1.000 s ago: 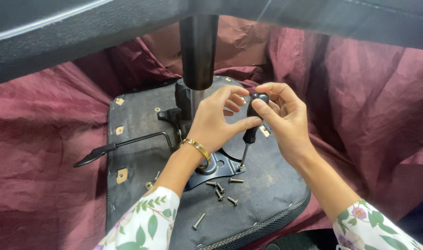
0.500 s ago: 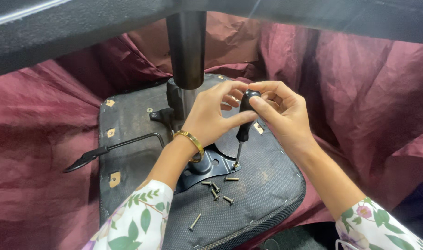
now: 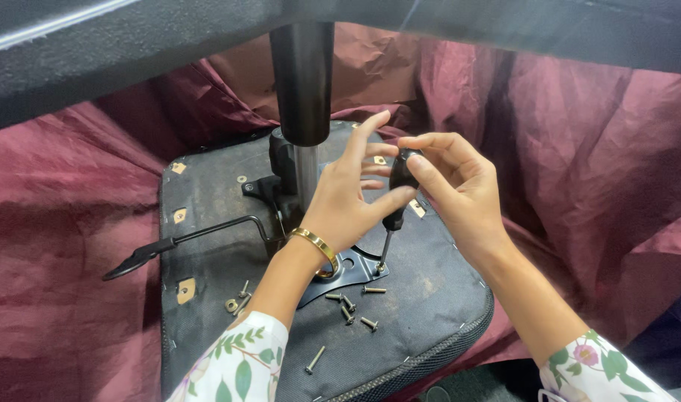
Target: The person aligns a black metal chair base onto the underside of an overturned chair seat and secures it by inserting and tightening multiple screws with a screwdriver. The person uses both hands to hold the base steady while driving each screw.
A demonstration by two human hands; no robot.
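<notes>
Upturned chair seat [image 3: 206,186] on maroon cloth [image 3: 65,223], gas column [image 3: 303,82] at centre. Right of column: right hand [image 3: 459,186] fingers clamped on black screwdriver [image 3: 396,195], tip at metal plate [image 3: 355,269]; left hand [image 3: 348,201] fingers spread, thumb on handle. Loose screws [image 3: 348,307] below plate.

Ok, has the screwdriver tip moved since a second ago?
No. The screwdriver still stands with its tip on the right corner of the black mounting plate, right of the chair column; left hand and right hand still touch its handle.
</notes>
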